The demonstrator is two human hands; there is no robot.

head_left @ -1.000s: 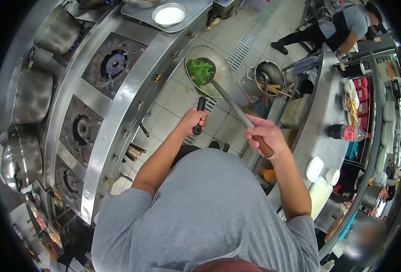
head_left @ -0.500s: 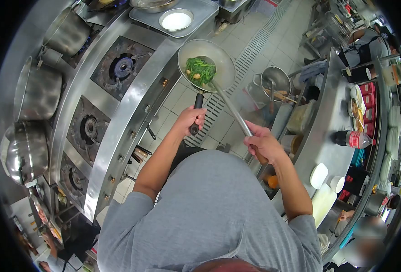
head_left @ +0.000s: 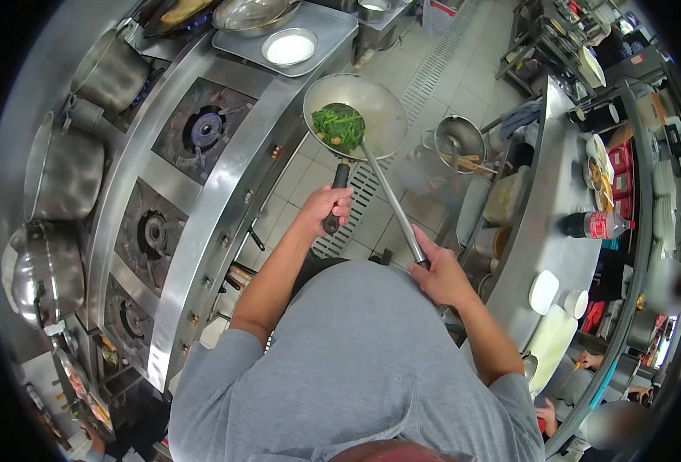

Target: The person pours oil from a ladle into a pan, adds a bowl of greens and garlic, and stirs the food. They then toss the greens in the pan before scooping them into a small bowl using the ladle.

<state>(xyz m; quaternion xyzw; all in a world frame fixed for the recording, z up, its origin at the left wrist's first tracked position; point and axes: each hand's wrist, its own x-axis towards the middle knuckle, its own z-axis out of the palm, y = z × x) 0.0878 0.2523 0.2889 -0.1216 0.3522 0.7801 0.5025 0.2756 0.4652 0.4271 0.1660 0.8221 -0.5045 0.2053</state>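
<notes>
My left hand [head_left: 327, 209] is wrapped round the black handle of a wok [head_left: 387, 115], which I hold up in front of me over the floor. Cooked leafy greens [head_left: 333, 123] with a few pale, rounded pieces lie together at the wok's left side. Closed round the lower end of a long metal ladle [head_left: 391, 192] is my right hand [head_left: 441, 271]. The ladle slants up and left into the wok, its bowl at the greens and partly covered by them.
On the left runs a stove [head_left: 225, 173] with several burners and large pots [head_left: 67, 173] behind. A tray [head_left: 333, 46] with a white-filled bowl [head_left: 290, 48] sits at its far end. The right counter [head_left: 545, 223] bears plates and a cola bottle [head_left: 598, 225]. Other people stand beyond it.
The wok has shifted slightly to the right and down in view. My right hand has turned and come lower, with the ladle's wooden end now hidden. The greens are gathered more around the ladle bowl.
</notes>
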